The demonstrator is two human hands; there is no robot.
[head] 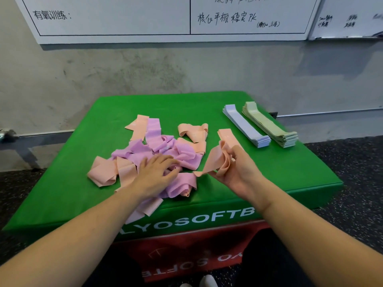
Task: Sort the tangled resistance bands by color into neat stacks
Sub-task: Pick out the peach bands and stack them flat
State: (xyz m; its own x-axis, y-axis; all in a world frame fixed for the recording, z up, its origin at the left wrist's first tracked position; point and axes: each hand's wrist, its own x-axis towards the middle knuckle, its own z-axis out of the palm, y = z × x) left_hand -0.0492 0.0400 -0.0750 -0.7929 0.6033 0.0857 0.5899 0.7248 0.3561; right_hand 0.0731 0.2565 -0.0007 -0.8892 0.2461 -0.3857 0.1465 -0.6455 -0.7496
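Whiteboard [145,17] above green box [83,193]

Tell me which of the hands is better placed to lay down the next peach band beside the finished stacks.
Probably the right hand: it already grips a peach band and is nearer the blue stack and green stack. The left hand rests on the tangled pile.

We see a big green padded box [83,154] with white letters on its front. It sits on top of a red padded box [186,247] that also has white letters. Behind them is a rough grey wall [145,69]. A white board with black writing [124,17] hangs on that wall. The floor is dark with little white specks [342,183]. Two white shoe tips [202,282] poke in at the bottom edge.
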